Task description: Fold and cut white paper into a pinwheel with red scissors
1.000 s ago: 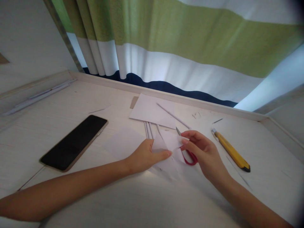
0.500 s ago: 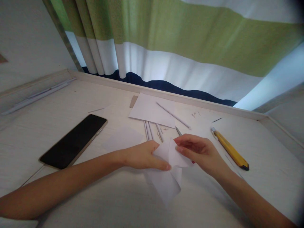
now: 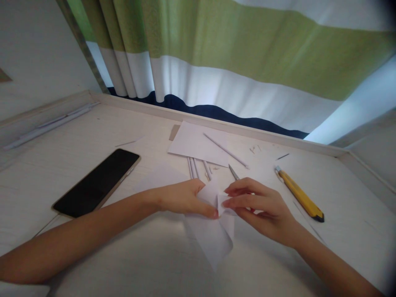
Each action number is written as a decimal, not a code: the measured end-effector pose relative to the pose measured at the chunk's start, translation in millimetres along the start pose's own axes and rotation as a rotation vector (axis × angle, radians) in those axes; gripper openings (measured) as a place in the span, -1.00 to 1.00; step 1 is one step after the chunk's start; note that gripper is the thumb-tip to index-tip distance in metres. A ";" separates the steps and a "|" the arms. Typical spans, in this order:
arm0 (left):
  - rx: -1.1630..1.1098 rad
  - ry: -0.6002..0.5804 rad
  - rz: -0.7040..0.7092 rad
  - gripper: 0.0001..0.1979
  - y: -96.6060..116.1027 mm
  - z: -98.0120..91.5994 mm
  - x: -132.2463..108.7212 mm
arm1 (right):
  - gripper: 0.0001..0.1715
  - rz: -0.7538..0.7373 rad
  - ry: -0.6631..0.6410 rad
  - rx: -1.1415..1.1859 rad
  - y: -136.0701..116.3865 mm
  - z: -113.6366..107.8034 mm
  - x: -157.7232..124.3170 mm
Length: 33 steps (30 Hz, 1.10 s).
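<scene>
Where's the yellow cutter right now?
In the head view, the yellow cutter lies on the white surface toward the right, just to the right of the right hand.

1. Black-screened rectangular smartphone (image 3: 97, 183) — flat, screen up, over on the left.
2. Yellow, black-ended plastic utility knife (image 3: 300, 194) — lying on the right.
3. Green, white and navy striped fabric curtain (image 3: 247, 49), behind the raised white desk edge (image 3: 139, 106).
</scene>
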State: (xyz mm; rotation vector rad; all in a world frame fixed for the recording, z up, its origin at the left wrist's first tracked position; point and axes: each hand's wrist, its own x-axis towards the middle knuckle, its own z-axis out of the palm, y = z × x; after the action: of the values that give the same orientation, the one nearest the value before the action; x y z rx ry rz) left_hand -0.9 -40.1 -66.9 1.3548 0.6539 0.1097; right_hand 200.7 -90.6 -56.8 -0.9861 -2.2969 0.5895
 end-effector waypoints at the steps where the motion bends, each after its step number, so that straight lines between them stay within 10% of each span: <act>1: -0.005 -0.002 -0.011 -0.86 -0.1 -0.6 0.1 | -0.74 -0.007 -0.011 -0.012 0.0 -0.2 -0.1; 16: 0.103 -0.022 -0.008 -0.87 -3.6 -3.7 1.0 | -0.76 0.067 -0.050 0.042 1.5 0.3 4.0; 22: 0.455 -0.070 0.077 -0.91 -7.1 1.7 1.4 | -0.61 0.066 0.356 -0.133 -7.5 13.9 -30.2; 27: 0.639 -0.087 0.080 -0.92 -10.7 9.5 4.7 | -0.72 -0.269 -0.034 -0.351 -24.4 42.1 -56.4; 33: 0.700 -0.070 0.113 -0.93 -13.9 17.4 5.1 | -0.67 -0.398 -0.162 -0.455 -18.2 69.0 -60.6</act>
State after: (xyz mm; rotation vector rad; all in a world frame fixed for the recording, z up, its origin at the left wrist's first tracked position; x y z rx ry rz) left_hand 7.8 -56.3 -80.5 2.0593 0.5763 -0.0879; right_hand 181.3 -159.6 -117.0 -0.6518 -2.7407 -0.0247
